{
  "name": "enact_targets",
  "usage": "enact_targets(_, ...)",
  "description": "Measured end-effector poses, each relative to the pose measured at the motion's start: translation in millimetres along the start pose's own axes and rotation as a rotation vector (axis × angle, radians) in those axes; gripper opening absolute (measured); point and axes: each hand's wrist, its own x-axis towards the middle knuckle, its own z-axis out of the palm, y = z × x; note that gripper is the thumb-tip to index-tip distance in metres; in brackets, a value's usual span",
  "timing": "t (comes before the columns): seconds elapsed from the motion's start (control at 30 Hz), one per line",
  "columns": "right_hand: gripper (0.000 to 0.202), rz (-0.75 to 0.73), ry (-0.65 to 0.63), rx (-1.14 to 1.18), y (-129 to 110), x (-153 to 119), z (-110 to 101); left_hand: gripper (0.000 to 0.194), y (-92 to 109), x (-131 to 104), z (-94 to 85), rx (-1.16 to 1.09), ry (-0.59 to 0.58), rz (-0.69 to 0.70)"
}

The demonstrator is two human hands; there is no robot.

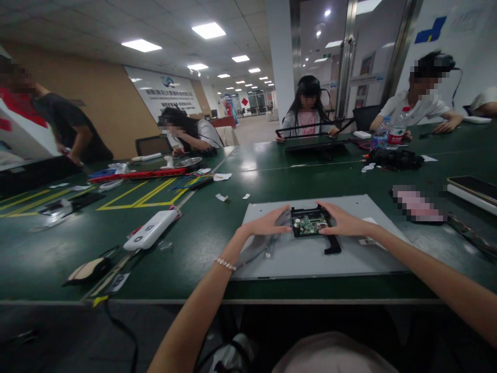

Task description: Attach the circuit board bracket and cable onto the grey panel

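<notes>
A green circuit board (306,225) sits in a black plastic frame (301,212) over a flat grey metal panel (279,267). My left hand (269,223) grips the frame's left edge, thumb and fingers spread around it. On the opposite edge, my right hand (344,220) has its index finger at the far corner and its thumb near the board's right end. A black bracket piece (333,246) sticks out toward me below my right hand. Thin cables with a small connector (268,253) lie on the panel, left of the frame.
Left of the panel lie a white power bank (151,229) and a beige-and-black pouch (87,270). To the right are a pink phone-shaped item (417,203) and a black-topped white box (473,194). Bottles (396,132) stand farther back. Several people sit or stand around the table.
</notes>
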Motion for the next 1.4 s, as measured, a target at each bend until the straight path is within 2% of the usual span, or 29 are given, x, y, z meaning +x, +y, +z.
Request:
enact_targets(0.07, 0.095, -0.003, 0.023, -0.01, -1.4, -1.2, 0.5, 0.072, -15.9, -1.8, -8.5, 0.011, 0.112, -0.008)
enact_targets(0.13, 0.094, -0.004, 0.031, -0.021, -3.4, -2.5, 0.4, 0.051, -38.1, -3.4, -19.7, 0.073, 0.301, -0.071)
enact_targets(0.23, 0.095, -0.005, 0.031, -0.009, -5.9, -3.9, -0.7, 0.039, -74.7, -7.5, -36.1, 0.216, 0.545, -0.297)
enact_targets(0.33, 0.096, 0.0, 0.032, 0.017, -7.3, -4.6, -2.4, 0.045, -103.3, -14.4, -43.1, 0.308, 0.587, -0.451)
enact_targets(0.47, 0.096, 0.013, 0.023, 0.028, -8.4, -5.0, -3.9, 0.049, -122.1, -20.4, -38.6, 0.326, 0.564, -0.487)
enact_targets(0.6, 0.096, 0.016, 0.016, 0.025, -7.9, -4.6, -3.3, 0.046, -129.2, -16.0, -36.9, 0.313, 0.513, -0.444)
enact_targets(0.7, 0.096, 0.002, 0.031, 0.025, -7.3, -4.0, -1.8, 0.042, -130.4, -9.8, -40.8, 0.322, 0.515, -0.463)
enact_targets(0.87, 0.098, 0.021, 0.015, 0.052, -8.7, -4.4, -3.0, 0.039, -123.0, -5.9, -45.6, 0.372, 0.521, -0.556)
enact_targets(1.4, 0.103, 0.047, -0.026, 0.079, -6.7, -6.9, -6.8, 0.038, -105.7, -6.2, -44.4, 0.47, 0.476, -0.555)
